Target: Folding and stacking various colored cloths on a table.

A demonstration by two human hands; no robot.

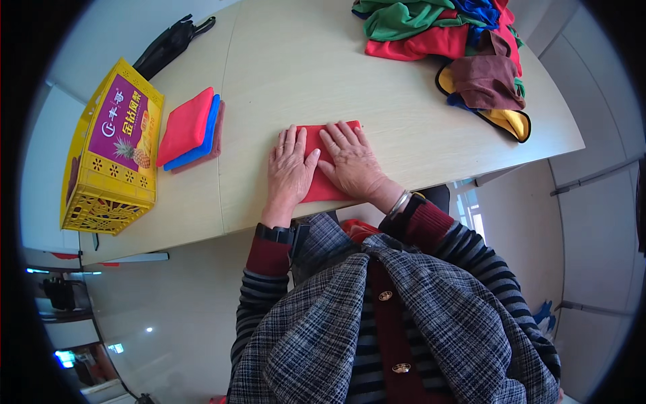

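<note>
Head view, looking down on a pale wooden table (404,114); at its near edge, a folded red cloth (321,168), lying flat; left hand (289,172) pressed palm-down on the left half of the red cloth, fingers straight and slightly apart, clamped on nothing; right hand (353,161) flat on the right half of the red cloth, fingers stretched out and a little spread, just beside the left hand, thumbs nearly touching; left of the red cloth, well apart, a stack of folded cloths (192,128), red over blue over brownish red; farther left of the red cloth, a yellow plastic crate (111,151) tilted on its side; beyond the red cloth to the right, a loose heap of cloths (464,47) in green, red, blue, brown and yellow; above the crate, a black folded umbrella (168,44).
</note>
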